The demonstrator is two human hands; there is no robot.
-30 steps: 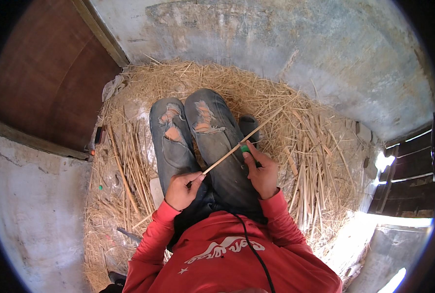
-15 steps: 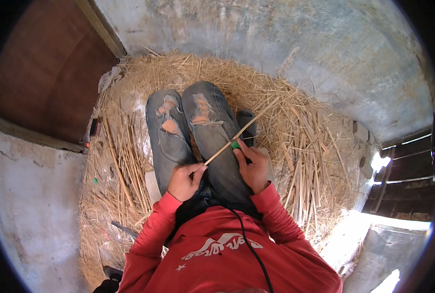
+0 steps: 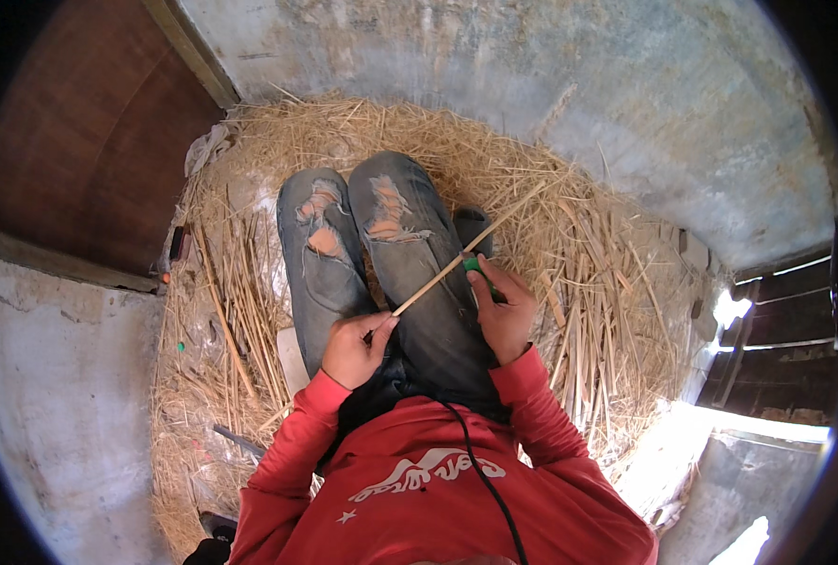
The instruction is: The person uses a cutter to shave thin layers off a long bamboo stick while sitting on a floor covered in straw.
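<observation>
A long, thin, pale strip (image 3: 430,285), which looks like split bamboo, runs slantwise over my thighs and out past my right knee. My left hand (image 3: 355,349) is closed in a pinch on its near end, above my lap. Closed round a small green-handled tool (image 3: 475,265) is my right hand (image 3: 507,313), beside my right thigh. The front of that tool meets the strip partway along; its working end is too small to make out, and my fingers hide part of the handle.
Straw-like shavings (image 3: 494,169) cover the ground around my legs. Loose strips lie in bundles at the right (image 3: 593,348) and left (image 3: 226,320). A grey wall (image 3: 494,66) stands ahead, a brown panel (image 3: 89,141) at the far left.
My right hand has moved a little right and away from me along the strip, with the green-handled tool. The left hand stays nearly in place, pinching the near end.
</observation>
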